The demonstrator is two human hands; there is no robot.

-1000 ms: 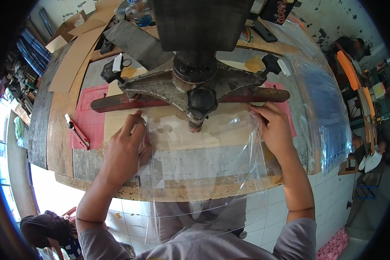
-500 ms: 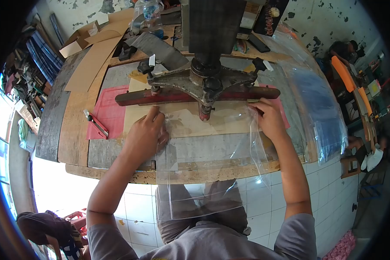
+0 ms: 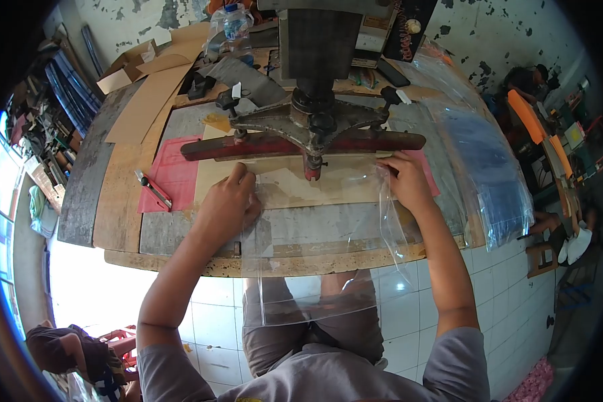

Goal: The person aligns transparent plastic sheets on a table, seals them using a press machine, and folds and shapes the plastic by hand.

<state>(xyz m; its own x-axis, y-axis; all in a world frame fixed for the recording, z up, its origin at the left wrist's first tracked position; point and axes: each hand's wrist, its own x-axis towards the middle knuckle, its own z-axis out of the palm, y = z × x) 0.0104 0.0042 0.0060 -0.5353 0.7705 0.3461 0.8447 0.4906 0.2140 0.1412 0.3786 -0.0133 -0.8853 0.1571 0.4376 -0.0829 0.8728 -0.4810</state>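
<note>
I watch a broad, worn wood-and-grey workbench; at twelve o'clock stands a dark metal press with a long red-sided bar. A clear plastic sheet lies at six o'clock from it, drooping off the bench. The right hand pinches its two o'clock corner; the left hand touches ten — grip hidden. I judge this alignment — calling for even tension.

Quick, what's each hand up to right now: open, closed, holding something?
Left hand: closed, holding the clear plastic sheet near its left edge.
Right hand: closed, pinching the same sheet near its far right corner.
</note>
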